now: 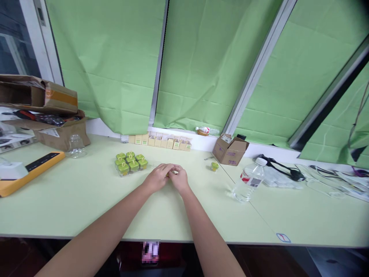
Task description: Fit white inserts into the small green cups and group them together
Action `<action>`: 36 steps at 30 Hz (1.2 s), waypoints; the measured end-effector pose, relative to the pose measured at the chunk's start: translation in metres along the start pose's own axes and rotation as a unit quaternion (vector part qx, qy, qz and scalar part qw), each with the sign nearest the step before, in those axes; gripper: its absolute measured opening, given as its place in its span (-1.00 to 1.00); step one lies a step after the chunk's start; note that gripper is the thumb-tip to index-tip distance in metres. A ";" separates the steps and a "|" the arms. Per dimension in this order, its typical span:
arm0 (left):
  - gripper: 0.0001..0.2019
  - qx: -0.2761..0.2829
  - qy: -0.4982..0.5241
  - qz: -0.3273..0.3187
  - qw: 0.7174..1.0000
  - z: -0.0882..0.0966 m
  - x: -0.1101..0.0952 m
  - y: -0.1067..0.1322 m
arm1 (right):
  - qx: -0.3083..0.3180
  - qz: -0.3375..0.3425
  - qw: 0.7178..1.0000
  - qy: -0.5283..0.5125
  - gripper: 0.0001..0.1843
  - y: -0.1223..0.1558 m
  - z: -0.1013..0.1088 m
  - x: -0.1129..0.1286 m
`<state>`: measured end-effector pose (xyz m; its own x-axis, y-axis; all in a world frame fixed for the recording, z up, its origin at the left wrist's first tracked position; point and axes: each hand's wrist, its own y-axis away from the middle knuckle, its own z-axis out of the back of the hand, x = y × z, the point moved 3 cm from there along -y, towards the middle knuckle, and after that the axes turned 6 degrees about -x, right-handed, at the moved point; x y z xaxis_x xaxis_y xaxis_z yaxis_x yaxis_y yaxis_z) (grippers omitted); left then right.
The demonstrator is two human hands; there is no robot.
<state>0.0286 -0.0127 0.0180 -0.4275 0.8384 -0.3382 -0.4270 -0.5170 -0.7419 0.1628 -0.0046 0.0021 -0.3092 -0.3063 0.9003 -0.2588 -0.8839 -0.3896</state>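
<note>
My left hand (157, 176) and my right hand (180, 177) meet at the middle of the pale green table (86, 200), fingers curled together around a small yellowish object (169, 173) that is mostly hidden. A cluster of several small green-lidded jars (130, 162) stands just left of my hands. One more green-lidded jar (214, 166) sits alone to the right. A row of several small cream boxes (161, 141) lines the windowsill behind.
A clear plastic water bottle (248, 180) stands at the right. A small open cardboard box (230, 149) sits by the sill. Large cardboard boxes (43, 115), a glass jar (75, 147) and an orange-edged device (29, 169) are at the left. Cables and bags (288, 173) lie far right.
</note>
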 end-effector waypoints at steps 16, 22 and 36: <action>-0.39 -0.014 -0.002 -0.003 1.000 0.000 0.002 0.001 | 0.019 0.087 0.995 0.040 -0.90 0.002 0.000 0.010; -0.33 -0.005 -0.005 0.015 1.000 0.000 0.004 0.001 | 0.010 0.079 0.996 0.037 -0.86 0.002 0.004 0.011; -0.36 0.003 0.025 0.076 0.997 0.000 0.003 -0.004 | 0.003 0.072 0.997 0.008 -0.88 0.002 0.001 0.016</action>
<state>0.0284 -0.0079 0.0200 -0.4474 0.7572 -0.4759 -0.3654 -0.6405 -0.6755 0.1587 -0.0120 0.0154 -0.3565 -0.4240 0.8325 -0.2054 -0.8337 -0.5126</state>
